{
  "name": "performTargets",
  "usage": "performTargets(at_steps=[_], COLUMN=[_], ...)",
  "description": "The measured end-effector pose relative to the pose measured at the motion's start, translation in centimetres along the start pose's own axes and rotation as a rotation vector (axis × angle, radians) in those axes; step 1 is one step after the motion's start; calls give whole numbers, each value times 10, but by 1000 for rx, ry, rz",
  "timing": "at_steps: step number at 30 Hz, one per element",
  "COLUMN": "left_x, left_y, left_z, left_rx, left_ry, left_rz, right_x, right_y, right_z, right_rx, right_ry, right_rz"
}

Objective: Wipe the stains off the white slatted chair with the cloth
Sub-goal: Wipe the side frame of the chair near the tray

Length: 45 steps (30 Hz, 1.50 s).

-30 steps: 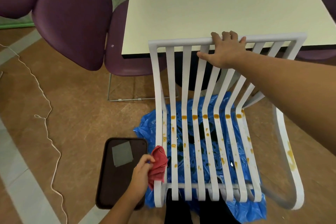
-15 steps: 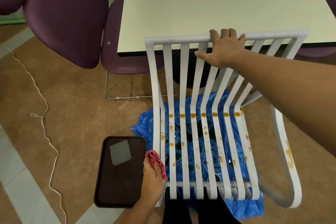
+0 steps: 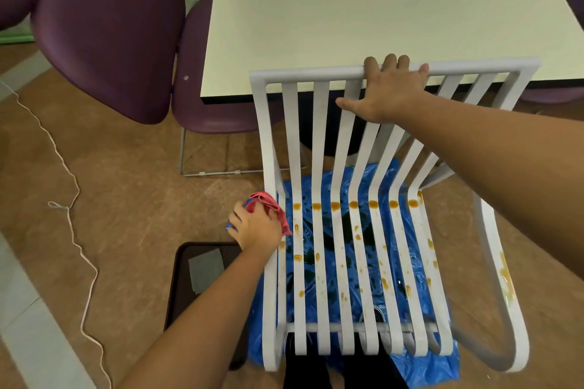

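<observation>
Though spotty, chair [image 3: 319, 136] over blue sheet [image 3: 426, 366]

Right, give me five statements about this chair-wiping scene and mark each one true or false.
1. The left hand holds the red cloth by the left side of the white slatted chair. True.
2. The right hand lies flat on the table. False: it grips the chair's top rail.
3. A row of orange stains crosses the slats. True.
4. The plastic sheet under the chair is green. False: it is blue.
5. The dark tray sits on the table. False: it lies on the floor, left of the chair.
</observation>
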State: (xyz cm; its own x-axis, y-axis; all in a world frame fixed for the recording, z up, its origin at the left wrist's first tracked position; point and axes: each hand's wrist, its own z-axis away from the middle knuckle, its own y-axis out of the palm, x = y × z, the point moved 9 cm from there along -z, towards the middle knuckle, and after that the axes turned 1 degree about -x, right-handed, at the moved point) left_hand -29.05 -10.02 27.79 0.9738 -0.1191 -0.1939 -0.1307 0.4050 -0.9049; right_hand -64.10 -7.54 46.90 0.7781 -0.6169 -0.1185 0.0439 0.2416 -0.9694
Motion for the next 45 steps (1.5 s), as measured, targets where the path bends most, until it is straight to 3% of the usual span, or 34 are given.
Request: performTargets(at_steps=[7, 10, 22, 29, 36, 45], left_x=[-7, -12, 62, 117, 95, 15], left_y=[25, 29, 69, 94, 79, 43], left_z=[-30, -16, 84, 150, 132, 28], left_rx=[280, 410, 418, 425, 387, 290], left_ry=[10, 31, 58, -48, -32, 7], left_rz=[810, 1026, 805, 719, 630, 646], right_x=[1, 2, 3, 4, 5, 4], right_y=[-1, -1, -2, -2, -1, 1], right_z=[-1, -2, 0, 0, -2, -3], right_rx=[18, 20, 19, 31, 18, 16], right_ry=[-2, -6, -5, 1, -9, -10], right_rz=[24, 29, 39, 49, 70, 80])
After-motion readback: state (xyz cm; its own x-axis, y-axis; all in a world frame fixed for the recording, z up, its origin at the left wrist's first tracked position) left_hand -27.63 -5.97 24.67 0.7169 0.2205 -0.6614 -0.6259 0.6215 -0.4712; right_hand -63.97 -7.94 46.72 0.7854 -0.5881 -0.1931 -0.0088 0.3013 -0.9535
